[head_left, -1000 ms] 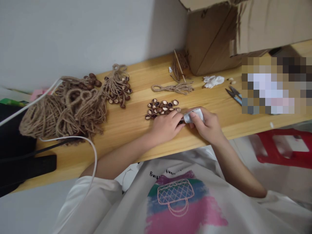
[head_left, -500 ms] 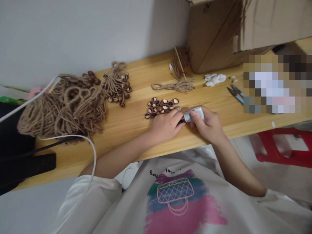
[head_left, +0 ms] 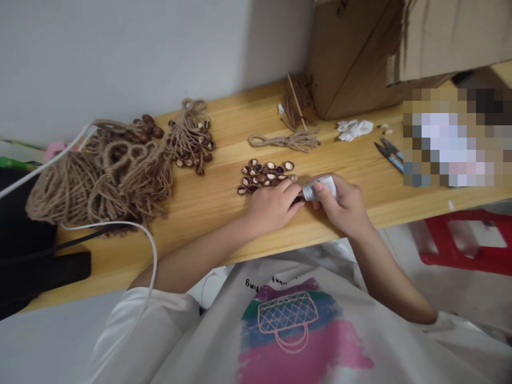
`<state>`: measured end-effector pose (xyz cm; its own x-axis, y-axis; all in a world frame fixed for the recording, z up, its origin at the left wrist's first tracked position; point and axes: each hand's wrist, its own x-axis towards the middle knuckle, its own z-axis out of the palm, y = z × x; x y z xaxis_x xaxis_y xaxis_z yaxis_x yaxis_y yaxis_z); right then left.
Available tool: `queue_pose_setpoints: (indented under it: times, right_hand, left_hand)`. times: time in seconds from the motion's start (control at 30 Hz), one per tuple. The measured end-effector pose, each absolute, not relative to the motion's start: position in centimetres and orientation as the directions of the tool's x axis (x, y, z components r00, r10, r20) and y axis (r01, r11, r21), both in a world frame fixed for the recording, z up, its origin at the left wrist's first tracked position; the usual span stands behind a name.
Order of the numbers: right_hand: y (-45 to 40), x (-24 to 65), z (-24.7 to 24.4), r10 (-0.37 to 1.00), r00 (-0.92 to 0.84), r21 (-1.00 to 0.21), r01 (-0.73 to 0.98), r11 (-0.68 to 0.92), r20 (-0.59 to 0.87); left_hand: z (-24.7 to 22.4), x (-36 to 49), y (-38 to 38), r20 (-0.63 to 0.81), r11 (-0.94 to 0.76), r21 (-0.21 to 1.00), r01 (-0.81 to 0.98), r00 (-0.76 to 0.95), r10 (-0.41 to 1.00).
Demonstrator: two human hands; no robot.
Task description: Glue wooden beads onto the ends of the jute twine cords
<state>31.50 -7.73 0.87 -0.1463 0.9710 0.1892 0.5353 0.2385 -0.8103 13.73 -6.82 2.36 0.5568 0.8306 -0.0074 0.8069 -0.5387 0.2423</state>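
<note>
My right hand (head_left: pixel 344 205) is wrapped round a small white tube or bottle (head_left: pixel 320 188), whose narrow end points left toward my other hand. My left hand (head_left: pixel 275 207) rests at the near edge of a cluster of brown shell pieces (head_left: pixel 270 166), its fingers bent together beside the tip of the bottle; a dark piece partly shows under them, too hidden to make out. Many of the shell pieces lie with a pale side up. Behind them is a looped bundle of twine (head_left: pixel 284 141).
Large twine bundles (head_left: pixel 132 176) and a tied bunch with brown shells (head_left: pixel 194 136) lie at left. White cables cross there. Behind are a cardboard box (head_left: pixel 352 58) and crumpled tissue (head_left: pixel 354 129); blue-handled pliers (head_left: pixel 388 153) lie right. A red stool (head_left: pixel 440 240) stands below.
Both hands hold nearly the same place and pose. The view has shifted very slightly.
</note>
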Motion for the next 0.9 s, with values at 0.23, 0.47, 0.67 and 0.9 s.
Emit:
queue_pose_setpoints:
  times: [0.23, 0.47, 0.67, 0.9]
  right_hand:
    - [-7.72, 31.5, 0.85, 0.971, -0.158, -0.803, 0.547, 0.236, 0.178]
    - [-7.7, 31.46, 1.07, 0.969, -0.161, -0.778, 0.579, 0.245, 0.185]
    - [-7.7, 31.46, 1.02, 0.972, -0.159, -0.796, 0.557, 0.235, 0.176]
    - [-7.65, 31.37, 1.07, 0.964, -0.169, -0.782, 0.564, 0.266, 0.206]
  left_hand:
    - [2.31, 13.71, -6.82, 0.006, -0.544, 0.238, 0.804, 0.559, 0.829]
    - [2.35, 13.72, -6.82, -0.005, -0.544, 0.244, 0.803, 0.562, 0.827]
    - [2.46, 13.76, -6.81, -0.021, -0.536, 0.25, 0.807, 0.558, 0.83]
    - [2.51, 13.77, -6.85, -0.011, -0.538, 0.243, 0.807, 0.557, 0.831]
